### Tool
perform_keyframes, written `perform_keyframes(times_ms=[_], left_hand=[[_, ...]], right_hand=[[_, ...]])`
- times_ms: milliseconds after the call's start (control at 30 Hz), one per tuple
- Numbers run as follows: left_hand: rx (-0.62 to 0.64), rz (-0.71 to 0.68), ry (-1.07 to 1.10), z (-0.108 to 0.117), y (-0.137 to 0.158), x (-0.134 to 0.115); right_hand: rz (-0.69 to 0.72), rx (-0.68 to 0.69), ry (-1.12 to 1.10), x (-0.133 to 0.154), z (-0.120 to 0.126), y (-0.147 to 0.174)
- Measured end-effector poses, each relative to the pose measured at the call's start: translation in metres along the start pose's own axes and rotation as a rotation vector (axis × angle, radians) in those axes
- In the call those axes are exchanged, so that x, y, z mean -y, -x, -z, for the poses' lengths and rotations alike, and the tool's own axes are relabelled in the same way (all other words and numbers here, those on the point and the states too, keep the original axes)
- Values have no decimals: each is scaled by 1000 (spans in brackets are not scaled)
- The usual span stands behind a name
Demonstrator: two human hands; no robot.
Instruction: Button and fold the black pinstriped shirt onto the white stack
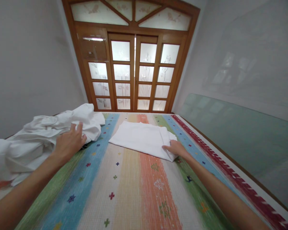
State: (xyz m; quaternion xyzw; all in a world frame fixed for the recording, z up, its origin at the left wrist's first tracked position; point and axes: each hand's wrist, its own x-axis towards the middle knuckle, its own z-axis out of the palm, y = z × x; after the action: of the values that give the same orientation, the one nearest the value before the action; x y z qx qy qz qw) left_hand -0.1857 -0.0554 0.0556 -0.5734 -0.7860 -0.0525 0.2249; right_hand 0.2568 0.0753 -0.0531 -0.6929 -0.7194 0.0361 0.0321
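Note:
A folded white cloth (141, 135) lies flat on the striped table cover (127, 191), its right end a little uneven. My right hand (176, 148) grips that right end, thumb on top and the other fingers partly hidden by the fabric. At the left is a loose, crumpled heap of white cloth (36, 147). Over the near right side of the heap reaches my left hand (70, 140), fingers stretched and apart, close to the fabric. Whether its fingertips touch the heap is hard to make out. Something small and dark shows just beneath this hand.
The cover has coloured stripes and a dark red border (220, 167) along the right edge. Beyond the far edge stand wooden doors with glass panes (134, 73). A pale green panel (230, 127) runs along the right wall; a grey wall (31, 57) rises at the left.

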Motion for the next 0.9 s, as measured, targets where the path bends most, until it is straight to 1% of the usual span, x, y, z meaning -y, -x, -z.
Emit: perform_keyframes(times_ms=[100, 167, 200, 267, 333, 367, 400, 433, 467, 500, 567, 633, 667, 700, 733, 767, 800, 833, 867, 900], left_hand=[[48, -222, 99, -13, 11, -44], [113, -359, 179, -30, 15, -71], [136, -412, 218, -40, 15, -83], [159, -477, 302, -61, 13, -101], [179, -480, 384, -82, 4, -113], [193, -464, 420, -92, -2, -117], [200, -446, 450, -101, -9, -121], [204, -433, 475, -109, -15, -124], [200, -422, 498, -115, -21, -127], [184, -419, 522, -119, -25, -130], [97, -426, 575, -121, -32, -138], [-59, -454, 608, -116, -35, -146], [-125, -507, 605, -113, -36, -151], [-160, -584, 591, -109, -36, -155], [-150, -681, 572, -105, -35, -158], [-93, -793, 552, -102, -35, -162], [-5, -895, 535, -99, -34, -164], [84, -959, 522, -97, -33, -166], [154, -984, 509, -97, -31, -167], [196, -984, 493, -96, -28, -166]], right_hand=[[-21, -28, 18, 6, -2, -1], [-35, -80, -13, 7, 1, -5], [-36, -119, -62, 6, 3, -8], [-6, -215, -253, 4, 8, -11], [92, -290, -552, 2, 13, -10], [166, -291, -711, 2, 15, -7], [251, -254, -849, 3, 16, -3], [342, -173, -949, 3, 16, 4], [431, -51, -1002, 4, 17, 12], [511, 100, -1010, 5, 17, 20], [633, 443, -918, 8, 19, 39], [722, 788, -749, 10, 22, 55], [746, 943, -663, 11, 25, 61], [753, 1066, -595, 11, 27, 66], [745, 1144, -560, 12, 31, 68], [729, 1168, -560, 12, 33, 69], [707, 1141, -583, 12, 36, 67], [682, 1072, -613, 12, 37, 63], [649, 967, -636, 11, 37, 57], [605, 829, -637, 11, 36, 50]])
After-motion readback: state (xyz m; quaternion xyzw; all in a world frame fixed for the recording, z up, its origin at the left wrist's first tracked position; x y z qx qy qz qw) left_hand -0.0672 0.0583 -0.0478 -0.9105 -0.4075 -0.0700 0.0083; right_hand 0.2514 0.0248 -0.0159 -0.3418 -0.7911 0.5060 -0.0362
